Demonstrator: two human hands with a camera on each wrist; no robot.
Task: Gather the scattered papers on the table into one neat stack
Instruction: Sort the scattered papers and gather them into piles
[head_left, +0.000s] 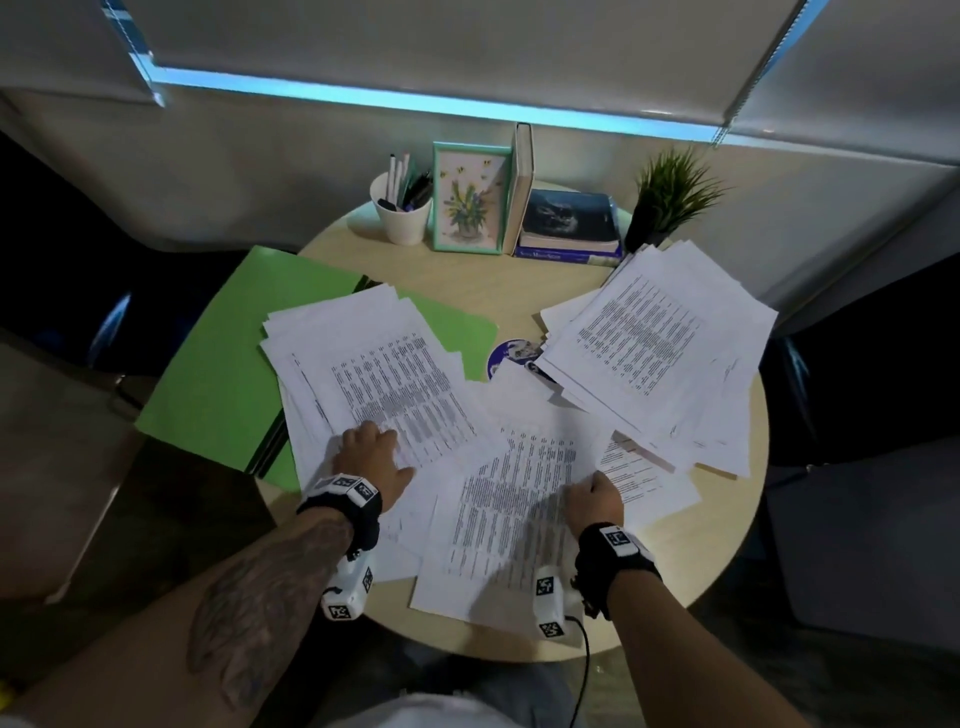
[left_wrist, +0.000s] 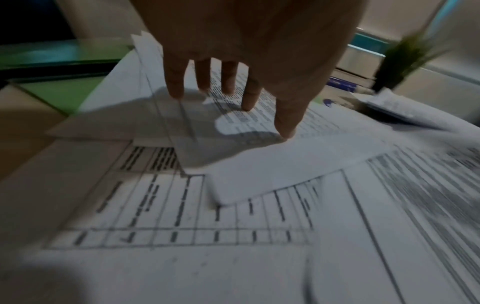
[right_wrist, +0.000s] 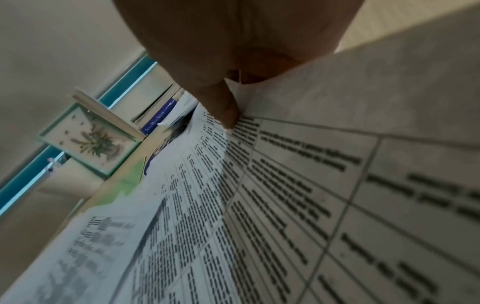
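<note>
Printed white papers lie in three loose heaps on a round wooden table (head_left: 467, 283). The left heap (head_left: 374, 374) partly covers a green folder (head_left: 218, 384). The middle heap (head_left: 514, 499) is near me, and the right heap (head_left: 654, 348) fans out at the far right. My left hand (head_left: 374, 452) rests on the left heap (left_wrist: 259, 164), its fingers (left_wrist: 246, 98) straight and spread, tips touching the top sheet. My right hand (head_left: 592, 496) pinches the right edge of the middle heap's top sheets (right_wrist: 298, 185): thumb (right_wrist: 226, 111) on top, fingers hidden underneath.
Along the table's back stand a white pen cup (head_left: 400, 208), a framed flower picture (head_left: 470, 200), an upright book (head_left: 522, 182), stacked books (head_left: 569, 223) and a small potted plant (head_left: 670, 192). A round blue coaster (head_left: 511, 353) peeks out between the heaps. Dark chairs flank the table.
</note>
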